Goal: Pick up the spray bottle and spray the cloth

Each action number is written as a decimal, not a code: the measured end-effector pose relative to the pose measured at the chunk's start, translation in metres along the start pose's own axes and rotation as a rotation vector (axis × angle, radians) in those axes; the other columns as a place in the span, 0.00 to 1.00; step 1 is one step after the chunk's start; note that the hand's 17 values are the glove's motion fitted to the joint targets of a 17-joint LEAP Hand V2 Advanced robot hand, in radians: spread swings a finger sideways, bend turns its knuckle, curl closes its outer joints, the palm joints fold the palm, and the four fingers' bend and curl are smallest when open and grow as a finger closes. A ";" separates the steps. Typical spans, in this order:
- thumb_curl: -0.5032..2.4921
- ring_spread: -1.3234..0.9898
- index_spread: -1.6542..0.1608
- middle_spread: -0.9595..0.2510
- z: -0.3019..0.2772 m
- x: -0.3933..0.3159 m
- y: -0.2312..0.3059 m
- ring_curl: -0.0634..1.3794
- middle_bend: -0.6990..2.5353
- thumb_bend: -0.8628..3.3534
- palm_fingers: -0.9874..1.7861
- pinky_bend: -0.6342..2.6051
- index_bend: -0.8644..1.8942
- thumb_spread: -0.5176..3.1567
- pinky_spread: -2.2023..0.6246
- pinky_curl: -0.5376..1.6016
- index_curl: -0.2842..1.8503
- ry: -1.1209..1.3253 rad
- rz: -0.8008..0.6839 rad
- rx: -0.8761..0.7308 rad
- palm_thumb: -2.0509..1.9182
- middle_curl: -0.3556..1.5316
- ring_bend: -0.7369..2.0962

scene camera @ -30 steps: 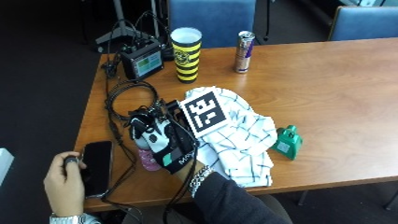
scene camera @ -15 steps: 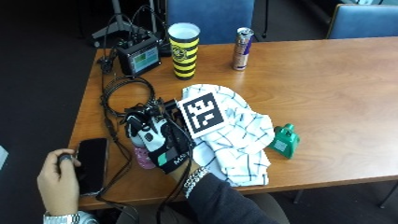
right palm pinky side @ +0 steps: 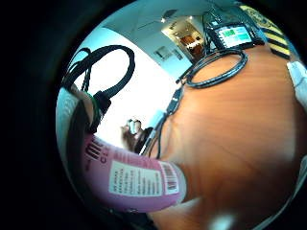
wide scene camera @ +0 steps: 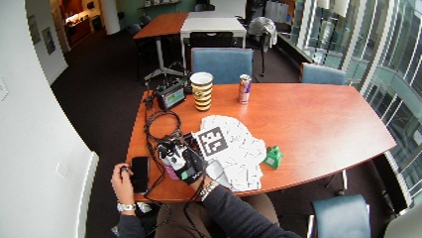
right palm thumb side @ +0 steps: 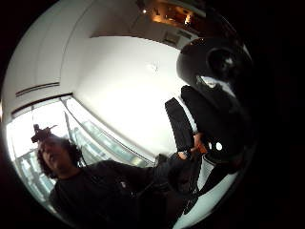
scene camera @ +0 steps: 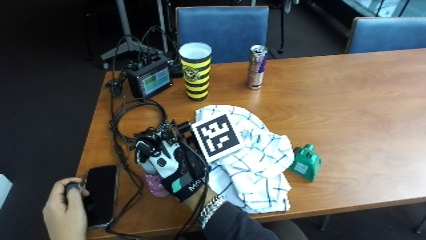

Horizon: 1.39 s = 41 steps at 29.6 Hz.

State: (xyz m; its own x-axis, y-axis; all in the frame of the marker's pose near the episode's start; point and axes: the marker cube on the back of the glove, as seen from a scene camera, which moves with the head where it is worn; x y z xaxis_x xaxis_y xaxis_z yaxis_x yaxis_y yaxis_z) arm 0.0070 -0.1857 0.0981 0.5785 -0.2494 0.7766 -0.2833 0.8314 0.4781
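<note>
pink bottle (scene camera: 158, 185) with white label; white cloth (scene camera: 256, 160) with dark grid check; yellow-black striped cup (scene camera: 196, 71); green object (scene camera: 305, 163); black glove (scene camera: 174, 167); brown table (scene camera: 359, 100).

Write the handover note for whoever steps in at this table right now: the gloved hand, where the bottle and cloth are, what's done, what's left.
Right hand: gloved, fingers wrapped around the pink spray bottle, near the table's front left edge. The little finger side palm view shows the bottle's pink body and label close against the palm; whether it is off the table cannot be told.
Checked cloth: lies crumpled on the table, right beside the hand.
Bare left hand: at the table's corner, by a dark phone.
Done: bottle gripped.
Left: lift it, aim the nozzle at the cloth, spray.
</note>
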 end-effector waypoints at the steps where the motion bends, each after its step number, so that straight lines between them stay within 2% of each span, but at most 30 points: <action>1: 0.24 0.47 0.74 0.60 0.001 0.001 0.002 0.36 0.41 0.20 0.82 0.32 0.44 0.54 0.68 0.45 0.42 -0.012 0.010 -0.012 0.66 0.50 0.44; 11: 0.26 0.47 0.74 0.61 0.005 0.011 0.004 0.37 0.39 0.21 0.80 0.30 0.43 0.51 0.70 0.44 0.41 0.022 0.067 -0.096 0.69 0.48 0.44; 24: 0.28 0.48 0.74 0.61 -0.002 0.022 0.008 0.36 0.38 0.20 0.80 0.26 0.41 0.44 0.73 0.43 0.40 0.042 0.113 -0.099 0.71 0.47 0.44; 41: 0.29 0.47 0.74 0.62 -0.009 0.026 0.010 0.36 0.38 0.19 0.79 0.23 0.43 0.41 0.76 0.40 0.40 0.075 0.212 -0.124 0.70 0.46 0.44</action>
State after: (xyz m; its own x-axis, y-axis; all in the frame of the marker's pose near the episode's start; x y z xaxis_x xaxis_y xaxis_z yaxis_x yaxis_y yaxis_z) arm 0.0264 -0.1791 0.1193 0.5724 -0.0294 0.8195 -0.3110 0.9169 0.2501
